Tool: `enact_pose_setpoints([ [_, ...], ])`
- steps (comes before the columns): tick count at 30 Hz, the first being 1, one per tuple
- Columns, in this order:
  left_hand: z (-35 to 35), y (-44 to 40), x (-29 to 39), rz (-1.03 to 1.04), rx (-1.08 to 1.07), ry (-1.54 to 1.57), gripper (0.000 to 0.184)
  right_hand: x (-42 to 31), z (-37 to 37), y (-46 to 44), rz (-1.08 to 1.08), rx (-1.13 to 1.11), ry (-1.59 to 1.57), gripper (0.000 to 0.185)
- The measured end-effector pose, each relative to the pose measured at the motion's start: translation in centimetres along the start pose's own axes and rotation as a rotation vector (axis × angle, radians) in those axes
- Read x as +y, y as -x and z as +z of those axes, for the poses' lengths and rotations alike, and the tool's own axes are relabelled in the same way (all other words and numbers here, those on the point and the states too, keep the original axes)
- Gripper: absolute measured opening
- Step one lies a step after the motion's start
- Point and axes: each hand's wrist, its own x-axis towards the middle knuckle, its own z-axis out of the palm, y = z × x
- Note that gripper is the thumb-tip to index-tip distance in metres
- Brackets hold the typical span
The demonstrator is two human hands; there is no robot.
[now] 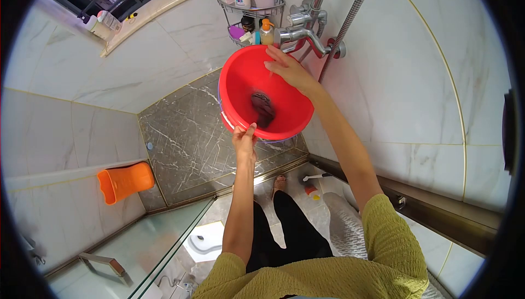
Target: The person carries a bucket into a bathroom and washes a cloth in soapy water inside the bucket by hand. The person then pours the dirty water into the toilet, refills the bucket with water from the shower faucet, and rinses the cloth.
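A red bucket (236, 74) is tilted toward me below the wall tap (298, 33). Deep inside it lies a dark patch (262, 108), perhaps cloth or water; I cannot tell which. My left hand (244, 143) pinches the bucket's near rim, thumb on the inside. Over the far right part of the opening, my right hand (292, 72) has its fingers stretched out and holds nothing. Its fingertips are close to the far rim; whether they touch it is unclear. A blue-purple edge shows along the bucket's outside.
A wire corner rack (251, 10) carries several bottles. More bottles (104, 25) stand on the window ledge. An orange container (127, 183) is at the left wall. A glass door (158, 244) and a raised threshold (262, 180) lie between me and the grey shower floor (178, 140).
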Motion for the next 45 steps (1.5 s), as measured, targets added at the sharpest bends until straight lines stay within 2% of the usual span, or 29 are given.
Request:
enact_pose_setpoints([
  [4,0.3,-0.3,-0.1,0.001,0.012,-0.026,0.020,-0.3,-0.4,-0.2,0.017,-0.006,-0.012,0.061],
  [7,1.0,0.0,0.0,-0.015,0.038,-0.001,0.029,-0.2,-0.4,-0.3,0.049,-0.031,-0.039,0.062],
  [13,1.0,0.1,-0.4,0.005,0.044,-0.003,0.028,0.0,0.0,0.4,0.038,-0.078,0.037,0.063],
  [28,1.0,-0.8,-0.1,0.107,0.030,-0.033,0.027,0.8,0.1,0.0,0.014,-0.014,-0.091,0.065],
  [45,0.4,-2.2,-1.4,0.079,-0.002,-0.015,0.027,0.5,0.1,0.5,0.018,0.029,-0.145,0.063],
])
